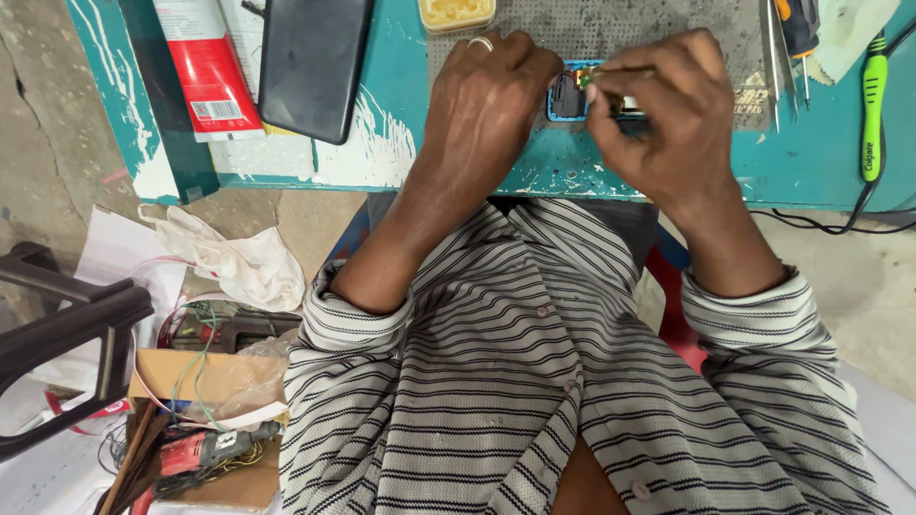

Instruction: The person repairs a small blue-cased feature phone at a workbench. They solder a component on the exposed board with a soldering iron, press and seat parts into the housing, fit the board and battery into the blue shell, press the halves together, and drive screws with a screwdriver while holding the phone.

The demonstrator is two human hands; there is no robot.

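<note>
I watched both hands meet at the near edge of the teal workbench (pixel 811 162), at about twelve o'clock in my view. My left hand (pixel 487 100), a ring on one finger, was curled with its fingers pressed down beside a small blue-framed device (pixel 570 97) lying on the grey perforated mat (pixel 649 24); the fingers touched the device's left edge and hid part of it. My right hand (pixel 668 110) sat just to the right, thumb and forefinger pinched tight on a thin tool (pixel 611 72) whose tip met the top of the device; what kind of tool it was, I could not tell. At about two o'clock from the hands lay metal tweezers (pixel 775 57), and further right a green-handled soldering iron (pixel 873 105) with its black cord trailing off the bench. At ten o'clock rested a dark phone (pixel 310 62) face down, next to a red and white box (pixel 205 72). A small yellow tub (pixel 456 13) stood at eleven o'clock, just beyond my left hand. Down at eight o'clock, on the floor, sat a crumpled white bag (pixel 243 262) and a cardboard box (pixel 205 420) of wires and a red tool
</note>
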